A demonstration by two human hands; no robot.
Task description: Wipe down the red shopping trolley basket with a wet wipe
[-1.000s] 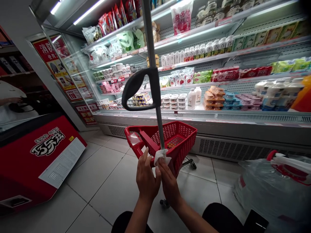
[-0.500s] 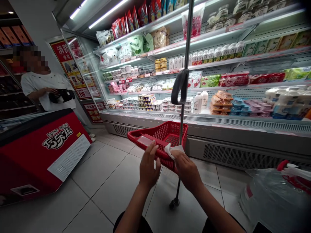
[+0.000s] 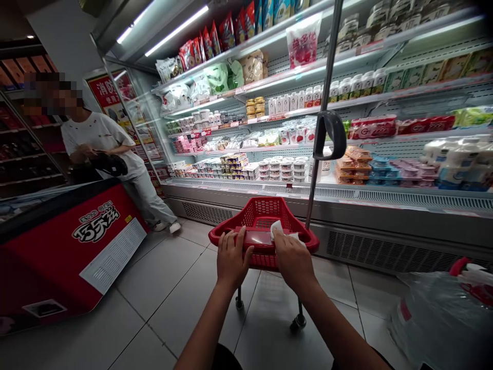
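Observation:
A small red plastic shopping cart (image 3: 265,206) on thin legs with casters stands before me, its handle bar (image 3: 256,238) facing me. My left hand (image 3: 232,259) grips the bar's left part, fingers over the top and thumb on the near side. A crumpled white tissue (image 3: 276,227) lies under the fingers of my right hand (image 3: 295,259), which presses it on the right part of the bar. Rising from the cart's right side is a metal pole (image 3: 327,82) with a dark loop grip (image 3: 332,134).
Behind the cart runs an open refrigerated display (image 3: 246,187) stocked with dairy cups, bottles and bags. A red chest freezer (image 3: 103,246) stands left, with a person (image 3: 102,133) in a white shirt behind it. At right sits a plastic-wrapped water jug (image 3: 439,313). Tiled floor (image 3: 173,288) lies between.
The cart has turned square to me, and its pole has swung right. My left hand has come down onto the handle bar. The person behind the freezer has shifted right.

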